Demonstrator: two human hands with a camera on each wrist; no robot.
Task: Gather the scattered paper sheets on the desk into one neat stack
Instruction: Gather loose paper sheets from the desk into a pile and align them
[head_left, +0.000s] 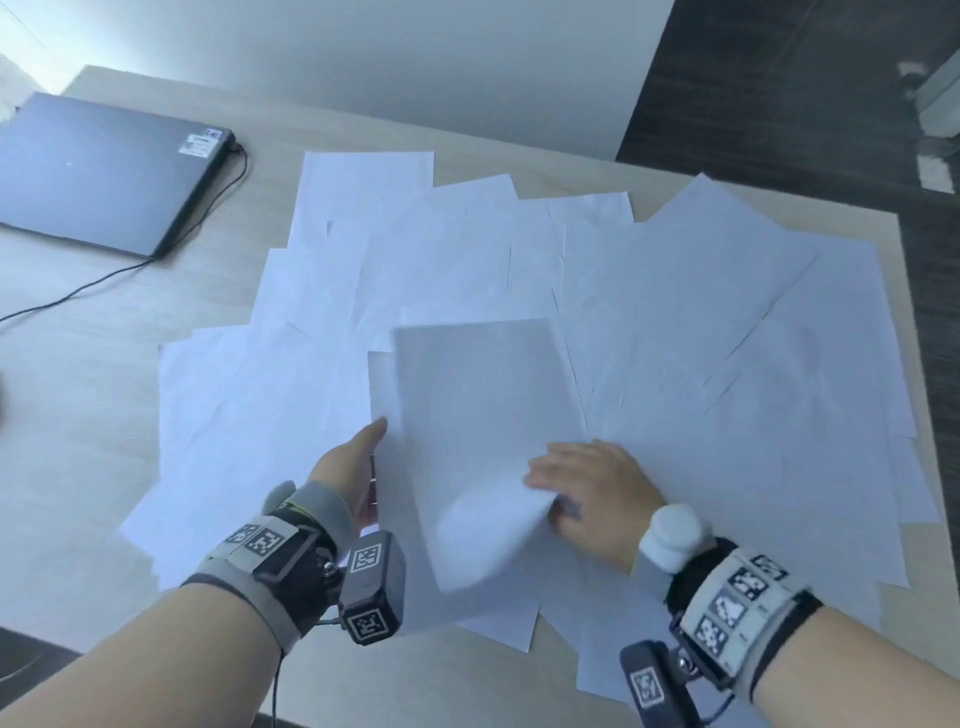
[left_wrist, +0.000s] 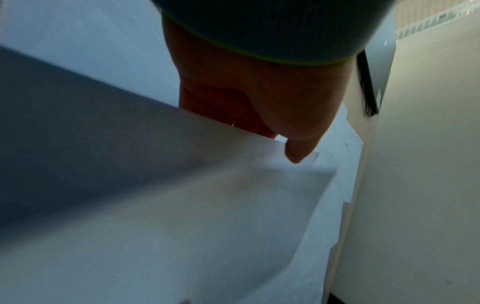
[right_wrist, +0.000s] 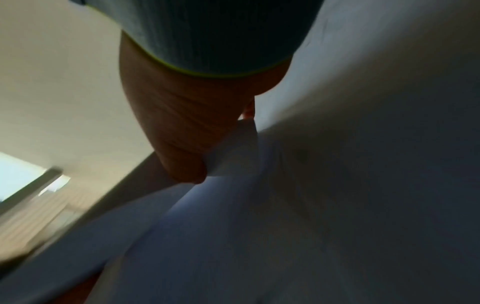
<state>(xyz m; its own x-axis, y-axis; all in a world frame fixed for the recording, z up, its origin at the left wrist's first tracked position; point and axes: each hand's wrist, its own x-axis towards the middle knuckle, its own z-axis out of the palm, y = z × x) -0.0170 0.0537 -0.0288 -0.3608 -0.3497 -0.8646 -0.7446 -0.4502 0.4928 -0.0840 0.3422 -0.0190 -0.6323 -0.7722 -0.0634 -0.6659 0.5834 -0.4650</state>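
Note:
Several white paper sheets (head_left: 649, 291) lie fanned and overlapping across the desk (head_left: 78, 405). A small bundle of sheets (head_left: 478, 405) is lifted above them near the front. My left hand (head_left: 358, 467) holds the bundle's left edge, thumb on top and fingers underneath. In the left wrist view the left thumb (left_wrist: 298, 152) presses on the bundle (left_wrist: 182, 195). My right hand (head_left: 587, 493) pinches the curled near corner of a loose sheet (head_left: 488, 530). The right wrist view shows my right hand (right_wrist: 207, 164) pinching the paper (right_wrist: 233, 152) with thumb and fingers.
A shut dark laptop (head_left: 104, 166) with a black cable (head_left: 67, 296) lies at the back left. The desk's right edge (head_left: 914, 364) drops to dark floor. A grey wall stands behind the desk.

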